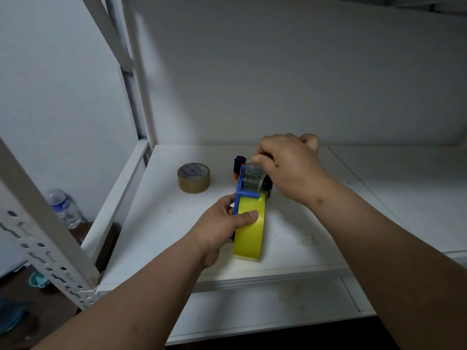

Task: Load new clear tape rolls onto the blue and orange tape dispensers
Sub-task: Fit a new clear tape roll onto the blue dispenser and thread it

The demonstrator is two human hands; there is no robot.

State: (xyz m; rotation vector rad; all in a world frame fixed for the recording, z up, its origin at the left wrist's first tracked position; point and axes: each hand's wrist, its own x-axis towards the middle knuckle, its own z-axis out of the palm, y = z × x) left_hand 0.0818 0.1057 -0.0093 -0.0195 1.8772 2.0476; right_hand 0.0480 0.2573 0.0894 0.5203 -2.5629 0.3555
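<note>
Shelf (328, 223), white, is seen from above with both forearms reaching in from 6 o'clock. Blue tape dispenser (246, 190) is held near the shelf's middle, its long axis running from 6 toward 12 o'clock, the front end pointing away toward the back wall. A yellow-looking tape roll (250, 233) is seated on the dispenser at its near end, standing on edge, its lower rim at or just above the shelf surface; contact cannot be told.

Left hand (222, 228) is wrapped around the roll and the dispenser's blue side from 9 o'clock, thumb (246, 217) pressed across the roll's outer face, the other fingers hidden behind. Right hand (288, 165) is placed over the dispenser's far end at 12 o'clock, fingertips pinched together on the free end of a clear tape strip (252, 178) that is drawn from the roll over the blue frame.

Behind the blue frame, a dark and orange object (238, 168) is partly seen, mostly hidden by the hand; its identity cannot be told.

A second tape roll (193, 178), brownish, is laid flat on the shelf at 10 o'clock from the dispenser, well apart from both hands. Plastic bottle (63, 207) is stood upright off the shelf at 9 o'clock; contents cannot be told.
</note>
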